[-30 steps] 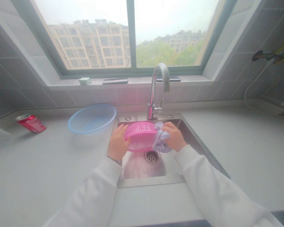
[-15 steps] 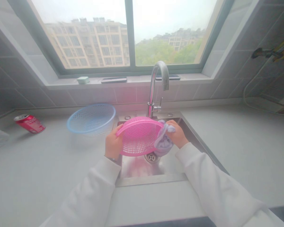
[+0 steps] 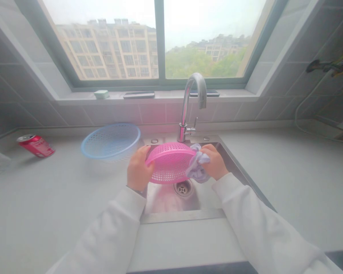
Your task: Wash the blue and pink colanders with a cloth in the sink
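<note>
Pink plastic colander [image 3: 170,163] sits gripped by the curled fingers of the left hand [image 3: 138,169], above the drain [image 3: 183,187] of a steel sink [image 3: 183,216]. Right hand [image 3: 215,161] fingers clench a lilac cloth [image 3: 197,167] against the colander's rim. Blue basket [image 3: 111,140] stands on the counter beyond the left fingers.

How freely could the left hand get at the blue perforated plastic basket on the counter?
Probably freely: the left hand sits right beside the blue perforated plastic basket, nothing between them, though it grips the pink perforated plastic basket.
</note>
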Tool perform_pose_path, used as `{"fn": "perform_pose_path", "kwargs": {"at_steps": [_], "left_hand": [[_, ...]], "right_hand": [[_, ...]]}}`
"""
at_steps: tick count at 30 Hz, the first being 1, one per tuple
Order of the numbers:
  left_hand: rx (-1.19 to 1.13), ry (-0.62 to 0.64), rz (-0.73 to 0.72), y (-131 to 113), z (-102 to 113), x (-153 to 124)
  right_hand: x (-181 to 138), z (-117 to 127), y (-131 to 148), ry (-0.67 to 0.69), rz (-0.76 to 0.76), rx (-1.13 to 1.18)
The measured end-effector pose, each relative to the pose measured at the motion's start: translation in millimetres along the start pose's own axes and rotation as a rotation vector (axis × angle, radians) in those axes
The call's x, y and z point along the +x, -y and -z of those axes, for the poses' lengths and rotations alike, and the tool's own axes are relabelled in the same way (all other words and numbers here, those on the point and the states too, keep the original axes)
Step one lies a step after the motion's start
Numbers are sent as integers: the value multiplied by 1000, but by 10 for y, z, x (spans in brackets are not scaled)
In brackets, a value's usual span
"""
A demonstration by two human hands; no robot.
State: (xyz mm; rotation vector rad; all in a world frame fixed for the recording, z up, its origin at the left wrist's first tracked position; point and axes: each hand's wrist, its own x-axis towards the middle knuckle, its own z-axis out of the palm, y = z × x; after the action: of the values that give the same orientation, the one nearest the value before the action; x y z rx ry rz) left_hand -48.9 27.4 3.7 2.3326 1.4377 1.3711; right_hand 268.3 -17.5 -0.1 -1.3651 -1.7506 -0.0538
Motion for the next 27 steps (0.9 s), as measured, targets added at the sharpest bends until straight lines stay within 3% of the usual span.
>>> {"fn": "perform_pose_path", "kwargs": {"at_steps": [4, 8, 12, 16, 18, 22, 27], "left_hand": [[52, 185, -154, -145, -50, -49], [35, 258, -152, -192, -116, -93], [-81, 180, -29, -84, -85, -101], [-277, 27, 229, 19, -10, -59], [-345, 33, 316, 41, -1, -29], [-255, 103, 280, 46, -20, 5], [-74, -1, 102, 26, 1, -12]], "right_hand": [[-39, -130, 208, 114, 104, -162], [-57, -227, 377, 192, 168, -194], [-21, -178, 248, 117, 104, -43], [33, -86, 19, -13, 4, 136], [45, -61, -41, -37, -37, 168], [37, -46, -37, -32, -43, 153], [15, -19, 9, -56, -24, 77]]}}
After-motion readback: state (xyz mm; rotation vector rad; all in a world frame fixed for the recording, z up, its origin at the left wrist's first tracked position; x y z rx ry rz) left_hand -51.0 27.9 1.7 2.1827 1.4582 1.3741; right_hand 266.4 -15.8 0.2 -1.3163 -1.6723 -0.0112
